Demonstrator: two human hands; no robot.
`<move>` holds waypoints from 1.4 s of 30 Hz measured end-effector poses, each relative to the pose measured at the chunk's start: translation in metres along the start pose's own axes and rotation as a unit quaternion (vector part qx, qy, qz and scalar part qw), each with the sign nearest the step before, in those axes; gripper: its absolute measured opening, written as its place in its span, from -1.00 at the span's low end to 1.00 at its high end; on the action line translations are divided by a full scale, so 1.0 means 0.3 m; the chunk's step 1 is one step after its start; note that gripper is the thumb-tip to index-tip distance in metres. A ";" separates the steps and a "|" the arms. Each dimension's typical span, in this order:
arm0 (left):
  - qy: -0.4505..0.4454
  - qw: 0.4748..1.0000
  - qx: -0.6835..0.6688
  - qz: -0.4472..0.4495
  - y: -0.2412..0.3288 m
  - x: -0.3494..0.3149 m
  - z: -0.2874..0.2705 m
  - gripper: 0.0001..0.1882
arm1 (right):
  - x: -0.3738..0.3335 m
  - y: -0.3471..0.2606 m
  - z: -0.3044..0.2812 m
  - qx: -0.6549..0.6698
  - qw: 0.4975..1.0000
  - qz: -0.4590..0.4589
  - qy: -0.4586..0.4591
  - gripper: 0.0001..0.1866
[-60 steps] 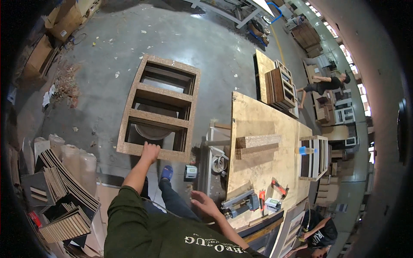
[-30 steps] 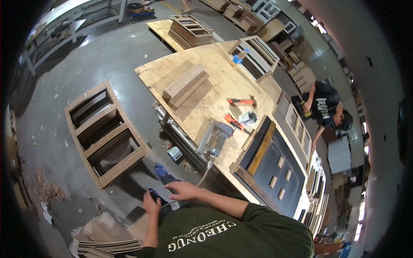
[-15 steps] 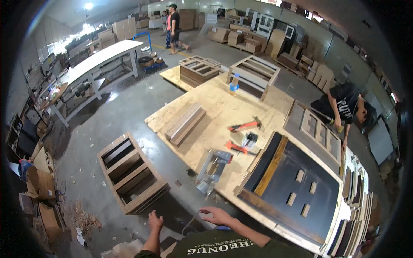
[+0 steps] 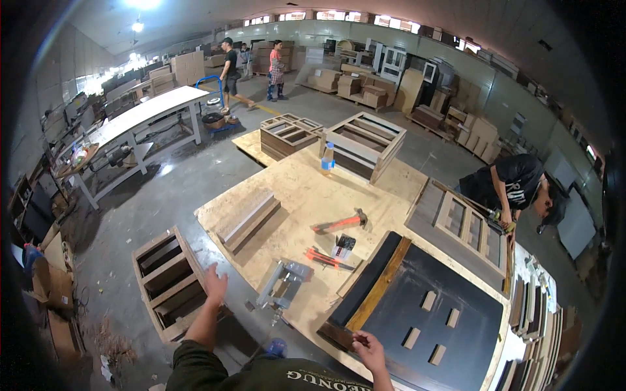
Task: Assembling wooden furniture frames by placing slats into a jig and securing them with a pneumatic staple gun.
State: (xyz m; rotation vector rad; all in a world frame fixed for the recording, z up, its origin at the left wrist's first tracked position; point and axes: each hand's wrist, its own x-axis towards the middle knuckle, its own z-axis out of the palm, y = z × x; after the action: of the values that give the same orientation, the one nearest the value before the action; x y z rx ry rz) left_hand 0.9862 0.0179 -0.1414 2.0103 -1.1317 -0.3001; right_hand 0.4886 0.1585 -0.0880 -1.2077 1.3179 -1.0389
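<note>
My left hand [image 4: 216, 284] reaches forward with its fingers apart and nothing in them. In the picture it overlaps the right side of a brown open-framed wooden cabinet [image 4: 176, 270] on the floor; whether they touch I cannot tell. My right hand [image 4: 370, 352], loosely curled with a gap between thumb and fingers, is at the near left corner of a dark panel [image 4: 391, 313] with a brown wooden edge. No object shows in it. A yellowish-brown strip [image 4: 379, 283] and several small wooden blocks [image 4: 428, 300] lie on that panel.
On the plywood table [image 4: 297, 195] are a hammer [image 4: 340, 221], orange-handled pliers [image 4: 329, 259], a nail gun [image 4: 287, 284], a bottle [image 4: 328, 158] and wooden beams [image 4: 249, 220]. A co-worker [image 4: 512, 186] bends over a framed panel at the right. Other people stand far back.
My left hand has moved forward and left, toward the cabinet. My right hand has moved right to the dark panel's near corner, its fingers now more curled. The view has shifted.
</note>
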 end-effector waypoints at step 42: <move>-0.057 0.991 0.105 0.054 0.259 0.222 0.257 -0.05 | 0.160 -0.171 0.430 0.013 0.989 0.101 0.103 -0.59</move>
State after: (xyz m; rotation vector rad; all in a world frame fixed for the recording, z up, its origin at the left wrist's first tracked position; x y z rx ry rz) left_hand 0.9347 -0.0981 -0.1239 2.1256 -1.3889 -0.2500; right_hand 0.6235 0.1097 -0.0568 -0.9430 1.5483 -1.0505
